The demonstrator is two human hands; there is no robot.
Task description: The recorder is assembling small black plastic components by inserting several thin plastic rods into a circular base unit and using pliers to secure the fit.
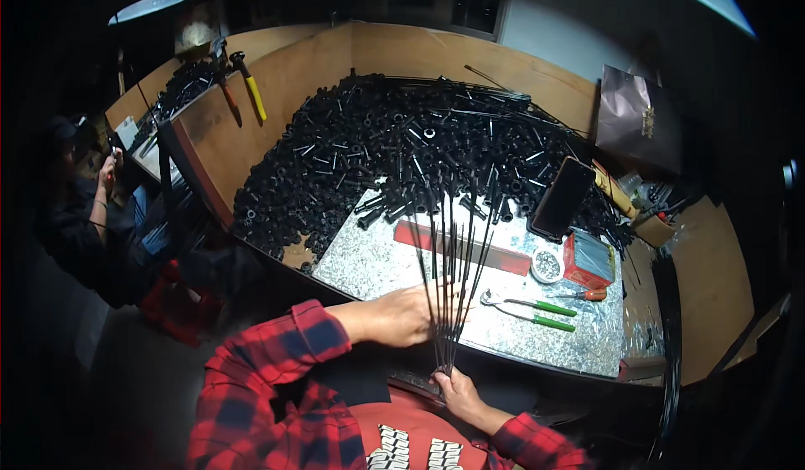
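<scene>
A bundle of thin black rods (445,353) stands upright in front of me, tight at the bottom and fanned out at the top. My right hand (466,400) is closed round its lower end. Higher up, my left hand (409,316) grips the rods from the left side, and some of its fingers are hidden behind them. Just right of the bundle, green-handled pliers (528,309) lie on the speckled white board (352,252). A long red box (495,257) lies behind the rods.
A heap of black tubular parts (335,147) fills the table's back. To the right are a phone (563,197), a white cup of small metal pieces (547,264), a red box (589,258), a screwdriver (584,296) and a bag (637,118). Hammers (250,88) hang left; a person (92,193) sits beyond.
</scene>
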